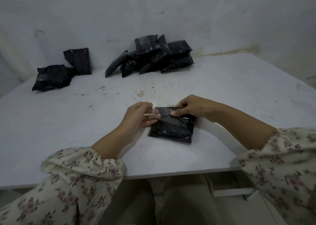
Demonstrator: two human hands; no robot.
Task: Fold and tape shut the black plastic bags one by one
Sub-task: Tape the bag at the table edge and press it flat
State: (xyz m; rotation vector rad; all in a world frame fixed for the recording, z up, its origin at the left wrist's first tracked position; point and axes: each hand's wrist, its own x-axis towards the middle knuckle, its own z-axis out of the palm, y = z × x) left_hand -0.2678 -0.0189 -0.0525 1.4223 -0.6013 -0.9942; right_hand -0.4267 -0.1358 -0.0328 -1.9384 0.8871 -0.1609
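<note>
A folded black plastic bag (172,128) lies on the white table (85,122) near its front edge. A strip of clear tape (165,112) stretches across the bag's upper part. My left hand (139,116) grips a roll of clear tape (153,110) at the bag's left edge, fingers curled round it. My right hand (193,107) holds the bag's top right, its thumb pressing the tape down onto the plastic. Most of the tape roll is hidden by my fingers.
A heap of several black bags (150,57) leans against the wall at the back centre. Two more black bags (59,71) lie at the back left. The table's front edge (171,172) runs just above my lap.
</note>
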